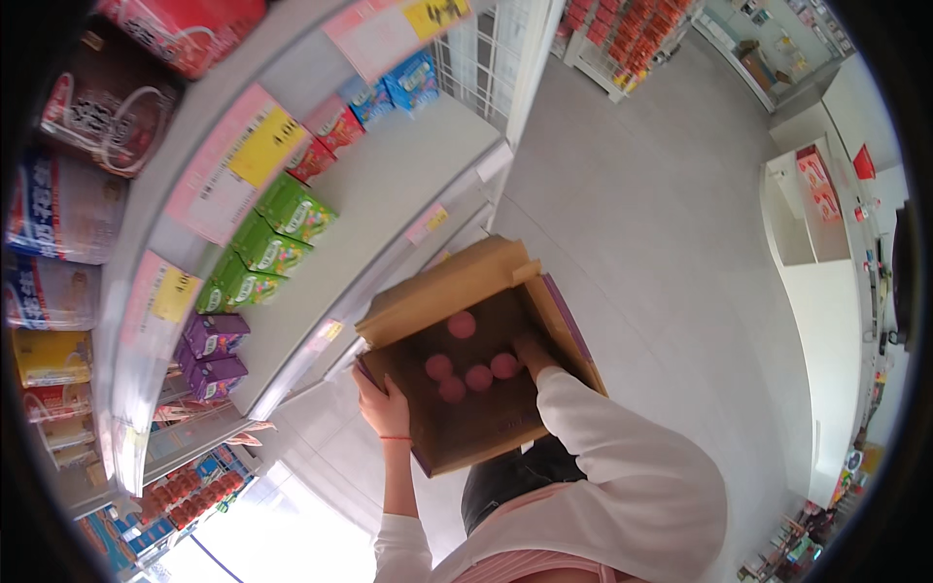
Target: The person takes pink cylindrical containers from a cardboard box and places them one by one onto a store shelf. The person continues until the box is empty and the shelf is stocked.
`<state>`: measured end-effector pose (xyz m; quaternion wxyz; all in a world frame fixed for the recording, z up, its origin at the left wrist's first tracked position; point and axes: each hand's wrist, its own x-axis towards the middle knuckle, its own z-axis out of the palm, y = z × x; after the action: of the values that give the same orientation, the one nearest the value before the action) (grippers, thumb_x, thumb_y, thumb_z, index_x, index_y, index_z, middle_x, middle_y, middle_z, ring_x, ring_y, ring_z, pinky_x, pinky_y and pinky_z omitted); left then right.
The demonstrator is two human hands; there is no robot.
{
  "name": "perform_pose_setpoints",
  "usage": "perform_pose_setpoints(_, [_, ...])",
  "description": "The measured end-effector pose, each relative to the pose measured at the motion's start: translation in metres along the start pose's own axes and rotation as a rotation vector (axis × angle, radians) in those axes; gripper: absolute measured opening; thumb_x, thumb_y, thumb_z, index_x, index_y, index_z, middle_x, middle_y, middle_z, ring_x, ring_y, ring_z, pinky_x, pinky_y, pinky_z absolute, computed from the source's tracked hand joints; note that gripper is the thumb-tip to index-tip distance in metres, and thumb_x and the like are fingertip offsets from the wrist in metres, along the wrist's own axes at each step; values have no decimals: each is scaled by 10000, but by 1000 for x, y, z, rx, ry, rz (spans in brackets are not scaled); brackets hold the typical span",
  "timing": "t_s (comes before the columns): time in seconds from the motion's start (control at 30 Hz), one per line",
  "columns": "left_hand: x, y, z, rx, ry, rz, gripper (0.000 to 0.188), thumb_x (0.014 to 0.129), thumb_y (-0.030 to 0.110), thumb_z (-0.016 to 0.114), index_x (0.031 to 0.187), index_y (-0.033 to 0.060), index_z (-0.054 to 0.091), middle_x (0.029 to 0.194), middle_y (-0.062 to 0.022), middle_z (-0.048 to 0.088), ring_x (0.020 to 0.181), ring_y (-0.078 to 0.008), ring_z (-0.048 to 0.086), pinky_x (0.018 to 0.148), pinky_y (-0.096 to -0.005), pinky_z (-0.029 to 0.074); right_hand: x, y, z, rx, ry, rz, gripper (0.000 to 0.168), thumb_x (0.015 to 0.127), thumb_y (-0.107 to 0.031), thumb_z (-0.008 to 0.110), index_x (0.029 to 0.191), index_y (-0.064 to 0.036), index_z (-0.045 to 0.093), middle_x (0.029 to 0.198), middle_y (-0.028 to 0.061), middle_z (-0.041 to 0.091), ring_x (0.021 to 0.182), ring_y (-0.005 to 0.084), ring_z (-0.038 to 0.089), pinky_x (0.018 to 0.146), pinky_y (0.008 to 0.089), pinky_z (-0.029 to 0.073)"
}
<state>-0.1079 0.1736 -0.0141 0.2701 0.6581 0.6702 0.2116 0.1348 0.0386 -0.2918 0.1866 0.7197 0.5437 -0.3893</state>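
An uncovered cardboard box [477, 430] with its flap raised is held in front of my body. My left hand [384, 403] grips its left wall, thumb over the edge. My right hand [531, 353] reaches inside at the right; its fingertips are in shadow, so whether they hold anything is unclear. Several pink round items lie loose on the box's bottom. One pink ball [504, 366] sits right beside my right fingers, and another pink ball [461, 324] lies apart near the far wall.
Left of the box stand store shelves [408, 175] with green packs [273, 251], purple packs [216, 335], red packs [335, 124] and price tags [240, 157]. Grey floor [641, 218] stretches to the right, up to a white counter [809, 335]. A snack rack [627, 44] stands beyond.
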Motion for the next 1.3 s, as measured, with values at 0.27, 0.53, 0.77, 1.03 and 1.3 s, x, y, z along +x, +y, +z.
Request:
perform_pose_setpoints(0.27, [2,-5,-1,26,-15,-18,595,780,5,549,1345,56,370,1136,-252,595,967,-450,588,789,-510,490,-6,2,-21,-113,-85,-83,519,628,-391,777,1038,-82,703,1070,131,679,1013,298,640,875,419,514])
perform_pose_setpoints(0.53, [3,9,-3,70,221,264,668,735,48,630,1349,44,368,1230,-203,556,1098,-410,545,911,-489,451,-53,-36,-109,-267,-200,-25,692,524,-496,802,1078,-96,697,1056,130,686,995,283,661,796,434,549])
perform_pose_setpoints(0.77, [-60,56,-48,-86,-218,847,784,673,279,790,1322,26,430,1345,-168,473,1235,-345,456,1034,-483,350,-213,-75,-232,694,-43,-237,497,722,-334,732,1142,-81,655,960,117,684,732,203,680,634,294,560])
perform_pose_setpoints(1.03, [-74,117,-87,-610,-344,257,565,655,230,819,1111,39,546,1035,-167,637,931,-287,649,769,-354,527,-340,-113,-320,993,456,-759,730,701,-193,839,1312,-28,476,1072,83,629,850,104,616,627,219,495])
perform_pose_setpoints(1.3, [-74,157,-153,-1216,-626,345,426,714,75,755,1077,3,545,832,-46,635,606,-100,593,521,-253,503,-366,-140,-351,1127,441,-1024,734,656,-107,846,1293,-29,490,1049,1,608,738,32,551,554,196,399])
